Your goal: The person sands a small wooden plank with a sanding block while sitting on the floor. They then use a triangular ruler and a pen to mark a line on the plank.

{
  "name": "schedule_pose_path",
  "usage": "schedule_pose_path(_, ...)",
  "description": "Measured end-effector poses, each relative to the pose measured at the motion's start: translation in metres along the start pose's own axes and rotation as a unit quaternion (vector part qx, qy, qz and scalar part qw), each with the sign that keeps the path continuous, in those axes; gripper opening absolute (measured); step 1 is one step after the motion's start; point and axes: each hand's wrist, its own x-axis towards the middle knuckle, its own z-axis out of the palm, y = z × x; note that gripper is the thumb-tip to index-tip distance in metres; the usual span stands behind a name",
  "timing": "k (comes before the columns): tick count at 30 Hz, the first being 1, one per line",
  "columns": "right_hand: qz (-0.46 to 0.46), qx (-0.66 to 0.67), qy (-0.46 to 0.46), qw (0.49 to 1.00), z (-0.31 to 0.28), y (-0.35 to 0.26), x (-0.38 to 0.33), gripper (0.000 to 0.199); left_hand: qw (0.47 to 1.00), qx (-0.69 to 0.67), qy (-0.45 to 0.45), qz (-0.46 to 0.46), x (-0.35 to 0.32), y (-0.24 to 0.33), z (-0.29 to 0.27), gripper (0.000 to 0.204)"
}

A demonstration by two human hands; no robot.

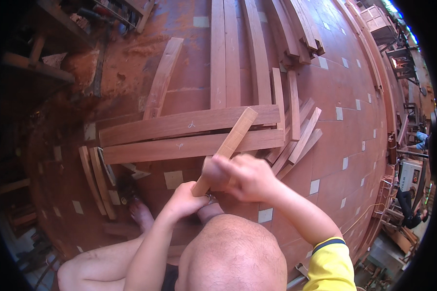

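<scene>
A light brown wooden strip point(235, 136) slants up and away to the right in front of my bare knee point(233, 252). My left hand point(184, 200) is closed round its near end. Over the strip's lower half my right hand point(245, 177) is curled, its fingers pressed on the wood and smeared by motion. Whether a small thing lies under those fingers, I cannot tell. Just beyond, two wide planks lie side by side, a far plank point(155, 127) and a near plank point(170, 151), each with a chalk mark. The strip's far end overlaps them in view.
Long boards point(226, 58) stretch away beyond the planks. Shorter sticks point(306, 133) lie fanned at right, and two narrow slats point(99, 182) lie at left. My foot point(141, 216) rests on the tiled floor point(325, 160). Dark wooden stands point(43, 58) are far left; a person point(410, 208) appears far right.
</scene>
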Motion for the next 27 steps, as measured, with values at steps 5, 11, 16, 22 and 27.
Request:
schedule_pose_path(5,0.106,-0.05,0.263,0.958,-0.02,0.084,0.025,0.074,0.999,0.037,0.03,-0.001,0.002,-0.002,0.006,0.036)
schedule_pose_path(11,-0.02,0.023,0.014,0.999,0.01,0.011,-0.004,0.082,0.999,-0.001,-0.008,-0.038,-0.002,0.009,-0.003,0.032)
schedule_pose_path(16,0.04,-0.054,0.195,0.979,-0.011,0.064,0.018,0.076,0.999,0.025,0.014,-0.045,0.001,0.007,0.004,0.029)
schedule_pose_path(22,-0.034,0.019,0.173,0.984,0.016,0.033,0.007,0.076,0.999,0.026,0.039,-0.014,0.012,-0.013,0.01,0.032)
schedule_pose_path(27,-0.004,-0.033,0.124,0.992,0.002,0.042,0.006,0.078,0.999,0.007,0.041,-0.012,0.009,-0.012,0.014,0.037)
